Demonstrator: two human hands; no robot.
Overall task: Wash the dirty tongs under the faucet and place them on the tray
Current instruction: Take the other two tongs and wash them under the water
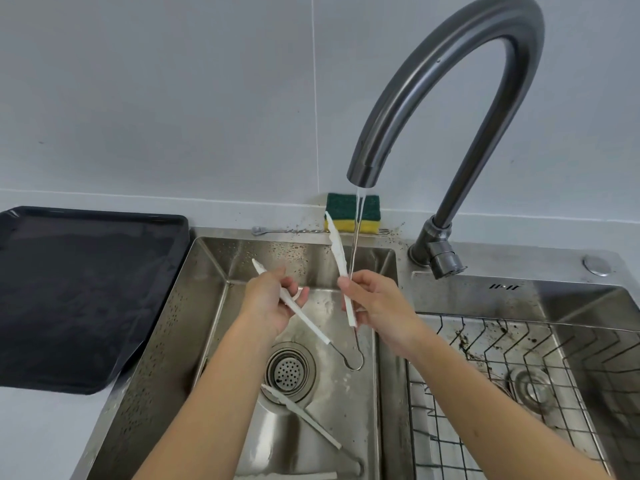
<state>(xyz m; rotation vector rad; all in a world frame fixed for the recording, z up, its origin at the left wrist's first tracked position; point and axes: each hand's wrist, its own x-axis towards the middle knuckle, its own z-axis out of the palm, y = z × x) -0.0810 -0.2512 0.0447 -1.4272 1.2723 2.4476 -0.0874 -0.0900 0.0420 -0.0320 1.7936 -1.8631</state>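
Observation:
White tongs [337,252] with a wire hinge are spread wide over the left sink basin [207,271]. My left hand [273,299] grips the left arm of the tongs. My right hand [377,303] grips the right arm, which points up beside the thin water stream from the dark faucet [450,74]. The hinge loop hangs low between my wrists. A second pair of white tongs [304,417] lies on the basin floor near the drain [289,370]. The black tray [86,292] lies on the counter to the left.
A green and yellow sponge [351,213] sits at the back edge behind the stream. A wire rack [502,375] with dark specks fills the right basin. A metal rod [291,231] lies along the sink's back rim. Dark specks dot the sink walls.

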